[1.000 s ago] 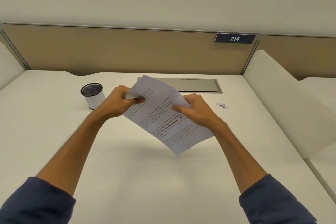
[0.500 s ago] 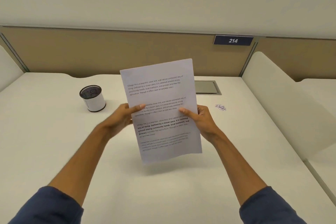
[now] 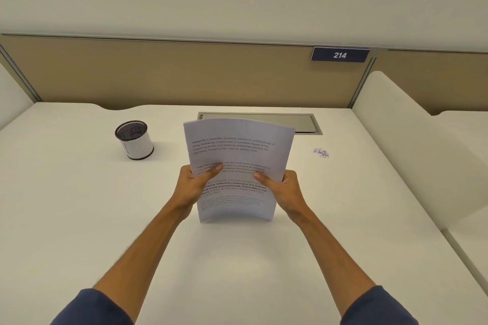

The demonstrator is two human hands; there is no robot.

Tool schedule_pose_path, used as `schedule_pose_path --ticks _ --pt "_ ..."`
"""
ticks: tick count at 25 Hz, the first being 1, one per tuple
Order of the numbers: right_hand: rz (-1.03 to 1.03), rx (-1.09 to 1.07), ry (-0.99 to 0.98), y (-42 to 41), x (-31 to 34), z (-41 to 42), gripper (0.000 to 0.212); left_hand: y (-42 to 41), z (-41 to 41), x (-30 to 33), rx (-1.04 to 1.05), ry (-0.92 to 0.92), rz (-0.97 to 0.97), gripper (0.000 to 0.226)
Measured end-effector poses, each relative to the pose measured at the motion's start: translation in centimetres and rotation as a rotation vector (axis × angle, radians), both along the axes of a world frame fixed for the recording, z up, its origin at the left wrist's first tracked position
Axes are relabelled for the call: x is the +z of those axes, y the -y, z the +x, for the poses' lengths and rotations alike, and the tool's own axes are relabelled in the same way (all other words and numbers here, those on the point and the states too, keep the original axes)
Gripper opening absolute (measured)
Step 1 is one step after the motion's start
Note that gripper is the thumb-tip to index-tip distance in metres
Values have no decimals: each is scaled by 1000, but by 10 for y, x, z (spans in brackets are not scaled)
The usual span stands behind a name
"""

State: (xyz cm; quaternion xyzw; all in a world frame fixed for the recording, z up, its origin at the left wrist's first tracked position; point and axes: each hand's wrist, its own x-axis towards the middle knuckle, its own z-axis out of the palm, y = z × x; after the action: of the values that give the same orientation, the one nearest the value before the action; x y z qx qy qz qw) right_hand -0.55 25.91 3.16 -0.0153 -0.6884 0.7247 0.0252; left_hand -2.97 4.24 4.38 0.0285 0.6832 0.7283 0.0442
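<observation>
A white printed paper sheet (image 3: pixel 237 150), possibly a thin stack, stands upright in the middle of the white desk (image 3: pixel 79 219), its lower edge down at the desk surface and its face bowed slightly toward me. My left hand (image 3: pixel 195 183) grips its left edge with the thumb across the text. My right hand (image 3: pixel 281 188) grips the right edge the same way, thumb on the front, fingers behind and hidden.
A round black mesh cup with a white band (image 3: pixel 134 143) stands left of the paper. A small heap of purple staples or clips (image 3: pixel 320 152) lies to the right. Behind is a grey cable hatch (image 3: pixel 303 123), a tan partition and a white side divider (image 3: pixel 412 155).
The sheet went from tilted and flat in the air to upright, then dropped until its lower edge met the desk. Both hands came closer to me while keeping their hold.
</observation>
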Motion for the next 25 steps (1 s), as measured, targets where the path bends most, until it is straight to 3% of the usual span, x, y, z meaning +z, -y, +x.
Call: schedule_pose_path --ticks 8,13,22,25 --pt "-19 -111 -9 4 6 -7 19 -1 -8 9 -8 55 22 21" --pt "-8 -42 123 -2 0 -17 21 7 -20 0 -44 221 28 34" --pt "-98 58 332 3 -33 -17 17 6 -44 -23 107 302 126 22" --pt "5 37 365 0 -43 -25 21 7 -49 -34 117 294 72 22"
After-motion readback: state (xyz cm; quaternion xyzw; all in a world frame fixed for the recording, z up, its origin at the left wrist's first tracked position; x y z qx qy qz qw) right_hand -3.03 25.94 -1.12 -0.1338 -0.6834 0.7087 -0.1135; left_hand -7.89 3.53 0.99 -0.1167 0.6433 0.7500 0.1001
